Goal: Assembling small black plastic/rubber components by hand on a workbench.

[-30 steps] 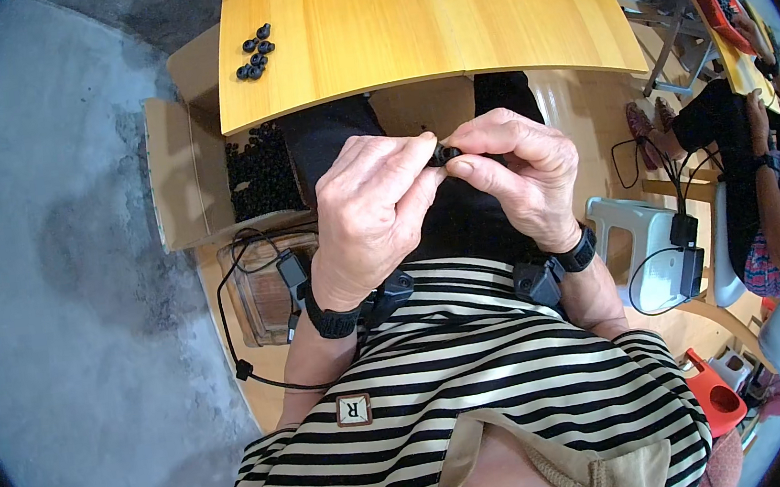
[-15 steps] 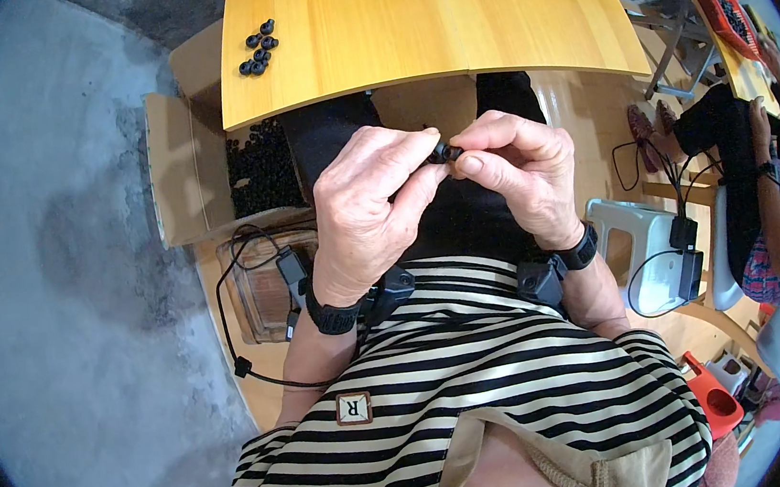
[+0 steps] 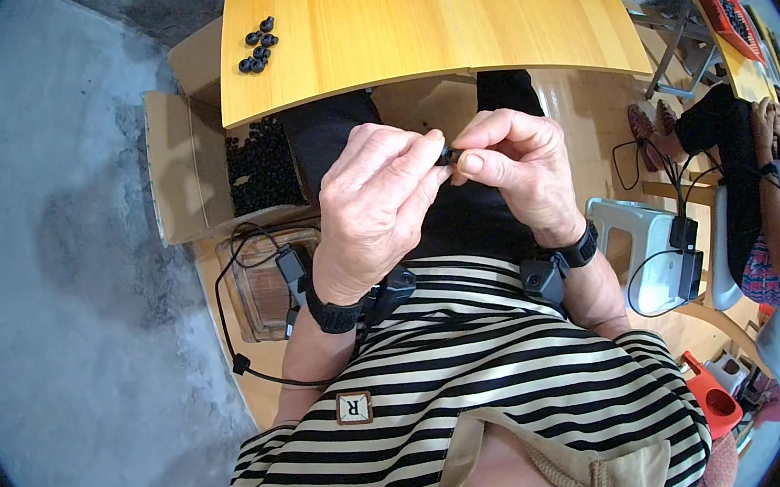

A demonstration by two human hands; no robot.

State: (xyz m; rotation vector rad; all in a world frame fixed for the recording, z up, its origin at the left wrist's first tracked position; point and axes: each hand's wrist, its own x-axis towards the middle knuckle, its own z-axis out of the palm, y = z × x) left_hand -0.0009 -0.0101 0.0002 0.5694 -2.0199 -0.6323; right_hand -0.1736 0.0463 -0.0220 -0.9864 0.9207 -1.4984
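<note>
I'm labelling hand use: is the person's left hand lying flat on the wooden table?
No, the left hand and right hand pinch a small black part between them, short of the wooden table.

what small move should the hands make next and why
Perhaps turn the small black part slightly with the right hand while steadying it with the left hand, since both pinch it from opposite sides and hide much of it.

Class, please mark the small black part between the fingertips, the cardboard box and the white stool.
Small black part (image 3: 446, 156), head view: its exposed middle.
Cardboard box (image 3: 178, 176), head view: its left side flap.
White stool (image 3: 656, 284), head view: its broad pale surface.
</note>
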